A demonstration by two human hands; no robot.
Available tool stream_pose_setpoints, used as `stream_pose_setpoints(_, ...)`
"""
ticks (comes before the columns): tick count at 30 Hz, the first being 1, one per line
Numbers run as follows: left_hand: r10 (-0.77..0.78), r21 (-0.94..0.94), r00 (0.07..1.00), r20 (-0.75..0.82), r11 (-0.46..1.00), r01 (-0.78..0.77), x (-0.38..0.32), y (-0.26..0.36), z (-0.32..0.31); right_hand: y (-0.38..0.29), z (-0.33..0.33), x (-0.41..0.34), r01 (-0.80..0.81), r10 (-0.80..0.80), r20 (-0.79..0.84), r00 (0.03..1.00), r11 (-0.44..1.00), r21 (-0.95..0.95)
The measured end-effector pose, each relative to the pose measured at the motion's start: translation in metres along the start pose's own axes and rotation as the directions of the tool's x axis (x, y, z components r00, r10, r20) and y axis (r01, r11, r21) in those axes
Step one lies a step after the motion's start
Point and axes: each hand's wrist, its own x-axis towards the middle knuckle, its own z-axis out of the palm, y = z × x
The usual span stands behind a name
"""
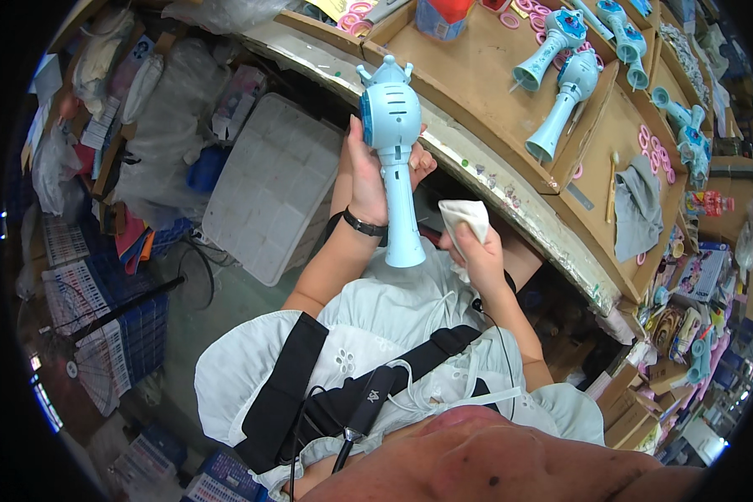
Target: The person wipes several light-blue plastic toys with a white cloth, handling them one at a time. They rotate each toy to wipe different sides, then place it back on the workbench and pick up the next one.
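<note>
My left hand [370, 182] holds a light-blue plastic toy wand [399, 157] with a crown-shaped top and a flared handle end, the crown pointing away from me. Its round head has slots on the side facing me, and a darker blue face shows at its left edge. To the right, my right hand [482, 254] grips a folded white cloth [464, 216] close to the wand's handle, not touching it. Further off, similar blue wands [558, 125] lie in a cardboard tray [477, 106] on the bench.
The bench edge [508, 188] curves past my hands. Pink rings [656, 150], a grey cloth [639, 207] and a thin brush [612, 188] lie in another tray. A lidded plastic bin [270, 188] stands at the left, near plastic bags [169, 125] and a fan [72, 369].
</note>
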Motion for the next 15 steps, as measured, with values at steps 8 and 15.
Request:
stream_pose_setpoints(8,0.152,0.04,0.985,0.078,0.987,-0.156,-0.004,-0.005,0.001,0.01,0.027,0.004,-0.087,0.114,0.184,0.976,0.985,-0.146)
stream_pose_setpoints(15,0.039,0.261,0.996,-0.084,0.965,-0.016,-0.006,-0.014,0.005,0.007,0.03,0.007,0.236,-0.43,0.058,0.901,0.373,-0.897)
